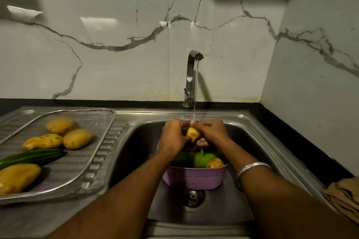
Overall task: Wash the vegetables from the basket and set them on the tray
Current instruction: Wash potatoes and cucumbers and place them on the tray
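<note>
- Leftmost, a mesh tray is sitting on the draining board, carrying four potatoes and one dark green cucumber that is lying between them.
- Next, the left hand is reaching over the sink, its fingers curling closed around the left side of a small potato.
- Directly above, a thin stream of water is running from the tap down onto both hands and the small potato.
- Beside it, the right hand is gripping the other side of the same small potato, fingers folded in and touching the left hand; a silver bangle is sitting on that wrist.
- Below the hands, a purple basket is standing in the sink just behind the drain, holding a green pepper, another dark green vegetable and one more potato.
- Farthest right, a folded brown cloth is lying on the counter edge.
</note>
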{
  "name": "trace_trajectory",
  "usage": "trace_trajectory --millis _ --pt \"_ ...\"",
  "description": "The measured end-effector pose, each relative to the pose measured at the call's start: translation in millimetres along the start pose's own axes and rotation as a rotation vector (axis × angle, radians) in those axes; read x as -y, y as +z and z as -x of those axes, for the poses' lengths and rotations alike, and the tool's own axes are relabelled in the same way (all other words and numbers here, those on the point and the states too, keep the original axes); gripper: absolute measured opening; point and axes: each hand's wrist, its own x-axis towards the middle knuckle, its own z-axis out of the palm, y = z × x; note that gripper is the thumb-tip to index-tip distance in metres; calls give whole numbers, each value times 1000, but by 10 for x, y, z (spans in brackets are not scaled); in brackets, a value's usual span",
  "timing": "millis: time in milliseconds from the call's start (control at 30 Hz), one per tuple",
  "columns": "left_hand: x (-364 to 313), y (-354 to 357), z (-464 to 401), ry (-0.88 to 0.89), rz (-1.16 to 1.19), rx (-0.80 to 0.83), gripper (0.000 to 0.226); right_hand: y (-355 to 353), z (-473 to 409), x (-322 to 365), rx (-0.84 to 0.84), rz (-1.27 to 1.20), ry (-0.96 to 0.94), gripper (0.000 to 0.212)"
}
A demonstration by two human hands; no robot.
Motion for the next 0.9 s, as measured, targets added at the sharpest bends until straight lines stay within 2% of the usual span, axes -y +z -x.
trace_trajectory --millis 100,233,300,433,567,633,733,833,900 --pt "-18 16 -22 -7 26 -14 38 -1 -23 -1 -36 78 -33 22" --pt "56 -29 -38 -142 130 -30 54 -62 34 87 139 -99 165 15" --pt "87 -63 -37 -171 202 -3 53 -91 51 97 167 -155 195 18" --pt "41 -89 -9 -128 323 71 40 -82 89 119 82 -125 161 18" --pt "-34 -34 5 -174 474 77 34 -74 46 101 -2 -10 159 33" --pt "-77 31 -16 -287 582 35 25 -79 23 45 115 17 253 44" --pt "-95 106 -47 -400 622 -5 18 -110 -15 -37 416 -84 396 54" --pt "-73 146 -113 -398 595 -55 19 -198 -3 -5 586 -82 346 36" --pt "-83 172 -157 -424 628 -65 18 -219 33 6 590 18 281 35"
